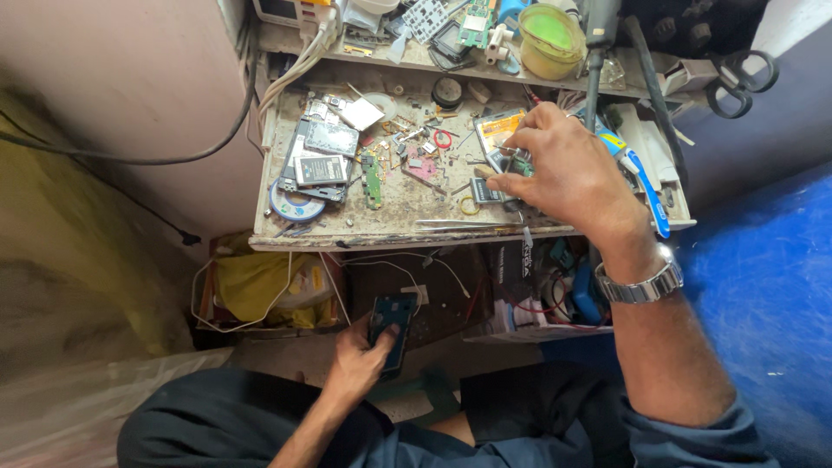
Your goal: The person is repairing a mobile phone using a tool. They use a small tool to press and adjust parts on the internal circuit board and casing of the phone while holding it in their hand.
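Cluttered repair tray [381, 227] beside a bare wall: right hand [563, 169] pinches a small part [520, 163], left hand [360, 360] grips an opened phone [392, 325].

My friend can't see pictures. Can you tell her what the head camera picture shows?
Seen from above, a person's right hand reaches over a messy little workbench, fingertips on small parts, while the left hand holds an opened phone low over the lap. Circuit boards, batteries, tweezers and scraps cover the bench. A metal watch is on the right wrist.

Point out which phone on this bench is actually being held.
The dark blue phone down by the lap, gripped in the left hand. The other phones lie stacked on the tray's left side, untouched.
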